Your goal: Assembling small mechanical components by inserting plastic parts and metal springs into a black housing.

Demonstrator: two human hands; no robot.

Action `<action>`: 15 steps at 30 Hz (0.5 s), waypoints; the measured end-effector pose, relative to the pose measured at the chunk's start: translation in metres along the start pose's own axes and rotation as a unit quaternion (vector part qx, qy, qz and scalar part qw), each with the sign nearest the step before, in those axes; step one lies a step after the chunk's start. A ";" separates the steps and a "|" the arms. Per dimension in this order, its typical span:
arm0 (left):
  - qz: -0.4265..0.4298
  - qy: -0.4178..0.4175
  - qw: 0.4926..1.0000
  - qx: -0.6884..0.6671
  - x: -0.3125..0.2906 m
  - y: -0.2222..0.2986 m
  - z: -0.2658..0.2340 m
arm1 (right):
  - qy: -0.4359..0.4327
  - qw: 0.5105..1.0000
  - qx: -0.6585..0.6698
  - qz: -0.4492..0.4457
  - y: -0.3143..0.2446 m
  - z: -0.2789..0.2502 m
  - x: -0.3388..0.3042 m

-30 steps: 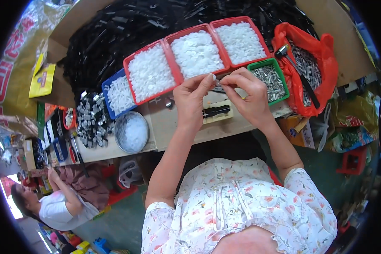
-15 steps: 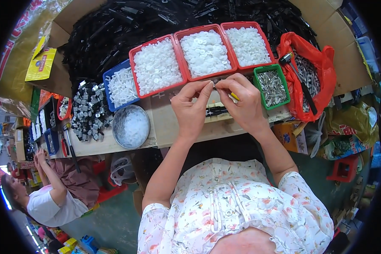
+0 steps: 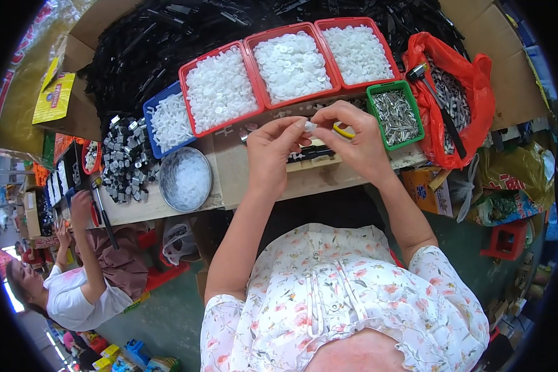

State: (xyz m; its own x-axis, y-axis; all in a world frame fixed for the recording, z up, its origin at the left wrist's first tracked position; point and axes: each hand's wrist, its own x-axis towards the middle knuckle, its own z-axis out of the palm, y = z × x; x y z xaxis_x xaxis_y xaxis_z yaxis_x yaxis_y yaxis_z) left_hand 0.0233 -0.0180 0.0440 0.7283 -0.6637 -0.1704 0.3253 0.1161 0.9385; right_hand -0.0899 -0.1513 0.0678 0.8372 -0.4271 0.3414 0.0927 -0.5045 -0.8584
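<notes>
The left hand [image 3: 270, 152] and the right hand [image 3: 358, 141] meet above the pale surface [image 3: 239, 177], and both pinch a small white plastic piece [image 3: 310, 126] between their fingertips. Below them lies a long black part [image 3: 310, 154], partly hidden. Near the right hand stands a green rectangular plastic tray [image 3: 407, 143], containing thin silvery metal pieces [image 3: 395, 115].

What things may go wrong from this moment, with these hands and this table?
The small white piece, at the fingertips of the left hand and right hand, might slip and fall.
The right hand is near the green tray of metal pins, so a bump could spill some.
The round bowl sits near the front edge of the table and might be knocked off.
</notes>
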 end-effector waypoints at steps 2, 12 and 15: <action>-0.119 -0.027 0.988 -0.093 0.001 0.003 -0.003 | 0.013 0.999 -0.009 -0.029 0.007 -0.004 -0.002; -0.106 -0.086 0.979 -0.151 -0.011 -0.003 -0.008 | -0.017 0.996 -0.037 -0.082 0.010 0.003 -0.003; -0.052 -0.069 0.989 -0.121 -0.016 -0.007 -0.007 | -0.015 0.993 -0.063 -0.097 0.005 0.004 0.000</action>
State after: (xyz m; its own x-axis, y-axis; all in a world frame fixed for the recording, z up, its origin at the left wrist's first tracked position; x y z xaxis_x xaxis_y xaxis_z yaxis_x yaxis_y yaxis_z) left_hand 0.0139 -0.0027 0.0379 0.5994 -0.7738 -0.2048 0.5413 0.2033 0.8159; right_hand -0.0874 -0.1508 0.0617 0.8258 -0.2905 0.4833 0.1884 -0.6656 -0.7221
